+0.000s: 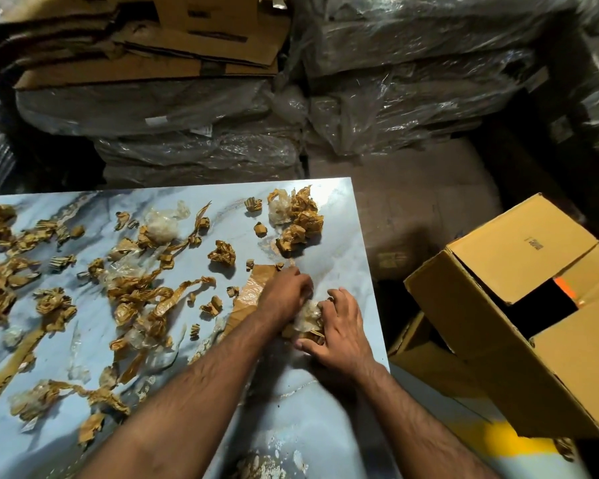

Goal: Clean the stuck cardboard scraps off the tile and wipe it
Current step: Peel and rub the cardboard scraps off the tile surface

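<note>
A large glossy blue-white marble tile (339, 236) lies flat before me, strewn with several torn brown cardboard and tape scraps (142, 292). A flat brown patch of cardboard and film (248, 295) still sticks to the tile near its right side. My left hand (284, 293) lies over that patch with fingers curled, pinching at its edge. My right hand (339, 326) grips a crumpled wad of plastic film and cardboard (306, 319) against the tile. A heap of crumpled scraps (300, 219) sits near the tile's far right corner.
An open brown cardboard box (519, 323) leans at the right, just off the tile's edge. Plastic-wrapped stacks (395, 98) and flattened cartons (146, 46) rise behind the tile. Whitish residue (260, 468) marks the tile's near edge.
</note>
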The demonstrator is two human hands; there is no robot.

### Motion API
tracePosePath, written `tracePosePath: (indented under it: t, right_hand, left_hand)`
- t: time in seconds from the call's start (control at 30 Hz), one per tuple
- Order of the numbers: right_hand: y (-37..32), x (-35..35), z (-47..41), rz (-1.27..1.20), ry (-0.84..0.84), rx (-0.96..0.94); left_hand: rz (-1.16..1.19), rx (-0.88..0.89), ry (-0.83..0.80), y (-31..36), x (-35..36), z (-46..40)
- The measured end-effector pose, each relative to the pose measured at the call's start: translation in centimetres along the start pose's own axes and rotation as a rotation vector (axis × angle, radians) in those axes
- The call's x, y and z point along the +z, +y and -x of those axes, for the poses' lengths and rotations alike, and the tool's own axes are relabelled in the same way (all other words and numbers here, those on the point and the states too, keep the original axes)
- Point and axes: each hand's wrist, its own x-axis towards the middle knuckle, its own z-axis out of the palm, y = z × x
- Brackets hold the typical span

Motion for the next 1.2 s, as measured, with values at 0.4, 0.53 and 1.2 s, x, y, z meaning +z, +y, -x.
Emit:
tracePosePath:
  t: [0.4, 0.53, 1.2]
  right_hand:
    - [-3.2, 2.7, 1.4, 0.023, 0.102, 0.096]
    - [-4.0, 3.2, 1.0, -0.042, 0.177, 0.177]
    - [-3.1, 1.3, 0.4, 0.274, 0.069, -0.009]
  left_hand:
    - [0.297, -0.244, 0.147, 2.8, 3.9, 7.5]
    - [0.259, -0.296, 0.161, 3.9, 3.1, 7.8]
    - [-0.03, -0.07, 0.05, -0.3, 2.0, 12.2]
